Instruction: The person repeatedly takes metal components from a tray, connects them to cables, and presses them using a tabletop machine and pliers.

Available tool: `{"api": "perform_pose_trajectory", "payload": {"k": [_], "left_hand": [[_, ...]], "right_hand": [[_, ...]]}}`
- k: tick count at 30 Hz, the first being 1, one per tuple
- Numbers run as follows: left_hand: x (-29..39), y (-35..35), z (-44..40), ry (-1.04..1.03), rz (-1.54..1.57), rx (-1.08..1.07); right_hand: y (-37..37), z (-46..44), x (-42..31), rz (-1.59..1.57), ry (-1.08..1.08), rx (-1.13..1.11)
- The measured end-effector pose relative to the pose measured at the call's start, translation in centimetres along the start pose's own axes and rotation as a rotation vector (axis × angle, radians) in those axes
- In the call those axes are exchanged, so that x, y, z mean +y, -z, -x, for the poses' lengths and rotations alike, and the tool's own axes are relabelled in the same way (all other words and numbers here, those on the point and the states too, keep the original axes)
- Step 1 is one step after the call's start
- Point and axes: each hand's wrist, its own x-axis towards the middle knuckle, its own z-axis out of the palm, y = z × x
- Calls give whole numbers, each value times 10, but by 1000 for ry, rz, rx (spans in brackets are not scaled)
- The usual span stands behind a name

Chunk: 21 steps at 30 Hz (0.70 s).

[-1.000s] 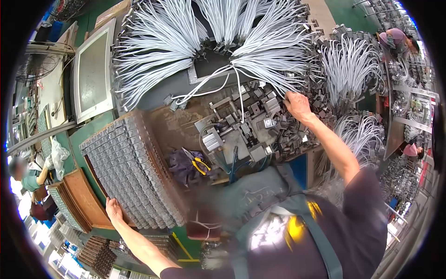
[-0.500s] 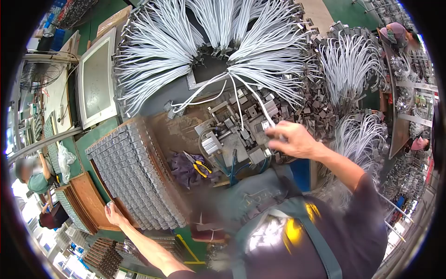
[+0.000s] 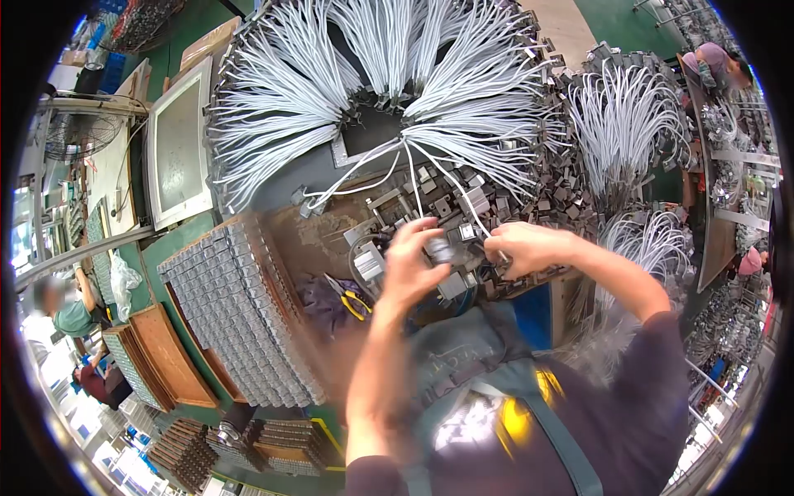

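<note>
My left hand [image 3: 407, 269] is over the metal fixture [image 3: 405, 211], its thumb and fingers curled around a small silvery metal part [image 3: 440, 250] that is blurred by motion. Beside it, my right hand [image 3: 533, 250] is closed, fingertips pinched at the lower end of a white cable [image 3: 467, 194]. What lies inside those fingertips is hidden. The cable runs up to the large fan of white cables [image 3: 471, 99]. A second loose white cable [image 3: 413, 178] hangs down behind my left hand. My hands cover much of the fixture.
Left of the fixture, yellow-handled pliers [image 3: 354, 302] lie on a dark cloth [image 3: 318, 298]. A tray of grey metal blocks [image 3: 240, 314] stands further left. Loose metal pieces [image 3: 571, 186] and more cable bundles [image 3: 620, 116] are at the right. Co-workers [image 3: 74, 302] are at the far sides.
My left hand has come from beside the grey block tray across to the fixture, with a small part in it. My right hand has shifted slightly and closed at the cable's end.
</note>
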Motion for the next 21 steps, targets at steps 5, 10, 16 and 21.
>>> {"api": "perform_pose_trajectory", "payload": {"k": [5, 10, 16, 21], "left_hand": [[-14, -12, -22, 303, 298, -152], [36, 57, -16, 50, -565, 46], [3, 35, 47, 260, 182, -210], [0, 22, 69, 697, 863, -179]], "right_hand": [[-2, -39, 11, 293, -98, -414], [-9, -46, -20, 23, 135, -55], [-13, -61, -58, -536, -48, -25], [-19, -73, -62, -523, -49, -40]]}}
